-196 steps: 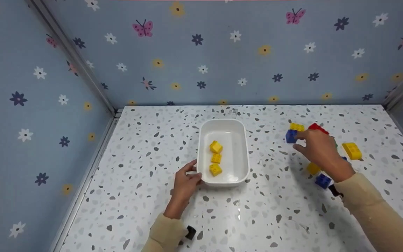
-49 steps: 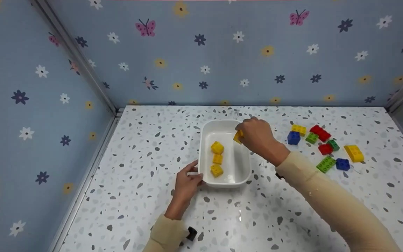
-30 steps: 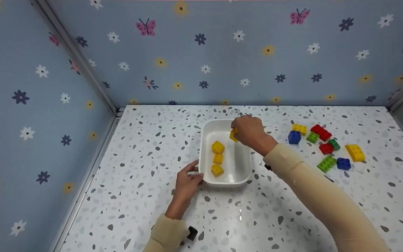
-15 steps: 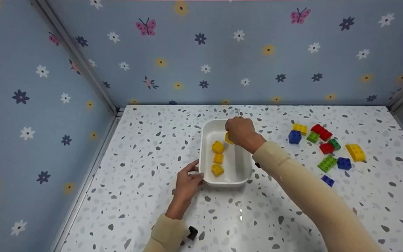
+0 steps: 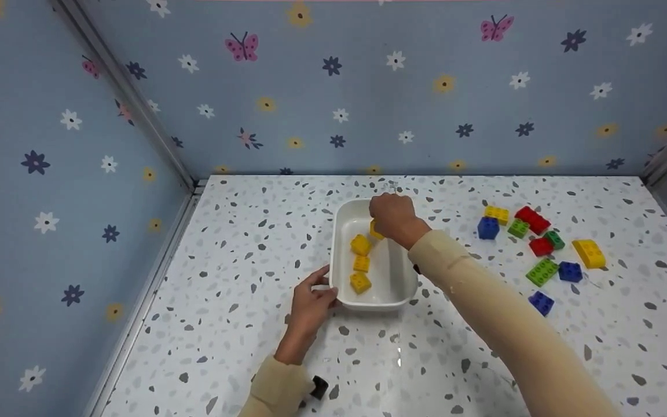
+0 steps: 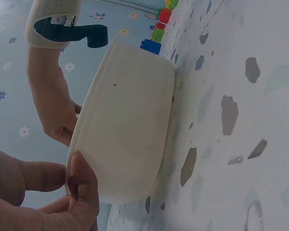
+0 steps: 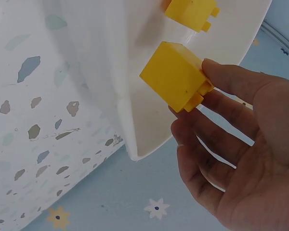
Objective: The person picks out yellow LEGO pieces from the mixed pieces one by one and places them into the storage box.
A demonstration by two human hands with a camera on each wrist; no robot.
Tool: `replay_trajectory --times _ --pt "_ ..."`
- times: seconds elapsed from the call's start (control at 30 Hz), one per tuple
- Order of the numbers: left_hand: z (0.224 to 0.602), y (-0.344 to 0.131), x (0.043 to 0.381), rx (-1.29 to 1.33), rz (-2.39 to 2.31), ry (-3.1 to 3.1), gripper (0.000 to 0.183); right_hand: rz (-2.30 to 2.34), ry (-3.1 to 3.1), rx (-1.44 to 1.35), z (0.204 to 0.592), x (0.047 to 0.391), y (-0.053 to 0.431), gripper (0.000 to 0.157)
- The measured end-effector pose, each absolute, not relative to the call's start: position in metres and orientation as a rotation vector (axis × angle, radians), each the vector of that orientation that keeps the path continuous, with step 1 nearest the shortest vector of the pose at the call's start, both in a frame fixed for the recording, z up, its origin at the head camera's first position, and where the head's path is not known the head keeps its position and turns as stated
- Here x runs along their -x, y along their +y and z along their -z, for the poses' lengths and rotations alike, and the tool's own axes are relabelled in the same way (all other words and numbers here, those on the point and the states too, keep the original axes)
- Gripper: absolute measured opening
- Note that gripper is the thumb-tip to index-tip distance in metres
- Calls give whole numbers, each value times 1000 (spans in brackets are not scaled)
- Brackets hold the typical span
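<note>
1. Worktop [image 5: 241,278], speckled white and grey, carries a white tray [image 5: 388,284] in the head view. The left hand [image 5: 310,301] grips the tray by its near left corner.
2. In the same view, the right hand [image 5: 392,214] has its fingers closed on a held yellow brick [image 5: 376,230] over the far part of the tray. Three yellow bricks [image 5: 361,245] lie in a row inside, along the left wall.
3. Well apart to the right of the tray, loose bricks lie together: a studded yellow brick [image 5: 497,215], a tall blue brick [image 5: 488,228], a long red brick [image 5: 532,220], a long green brick [image 5: 542,271], a rounded yellow brick [image 5: 589,253] and others.
4. The left wrist view shows the tray's outer wall, with the left thumb and fingers pinching the rim; the right hand reaches down behind it.
5. The right wrist view shows the held yellow brick between thumb and fingertips, studs towards the hand. Whether it touches the tray floor, I cannot tell.
</note>
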State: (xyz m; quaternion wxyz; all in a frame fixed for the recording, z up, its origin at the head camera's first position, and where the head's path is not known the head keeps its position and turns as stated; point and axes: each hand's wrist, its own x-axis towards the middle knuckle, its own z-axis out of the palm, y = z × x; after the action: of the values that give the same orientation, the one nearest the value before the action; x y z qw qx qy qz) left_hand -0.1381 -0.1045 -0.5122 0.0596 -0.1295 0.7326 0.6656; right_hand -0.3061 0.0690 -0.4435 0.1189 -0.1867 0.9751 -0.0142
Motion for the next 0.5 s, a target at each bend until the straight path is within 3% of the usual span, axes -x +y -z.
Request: replay_trajectory --times 0.5 --pt "513 -105 138 372 -2029 2218 54 -61 2811 552 451 315 62 27"
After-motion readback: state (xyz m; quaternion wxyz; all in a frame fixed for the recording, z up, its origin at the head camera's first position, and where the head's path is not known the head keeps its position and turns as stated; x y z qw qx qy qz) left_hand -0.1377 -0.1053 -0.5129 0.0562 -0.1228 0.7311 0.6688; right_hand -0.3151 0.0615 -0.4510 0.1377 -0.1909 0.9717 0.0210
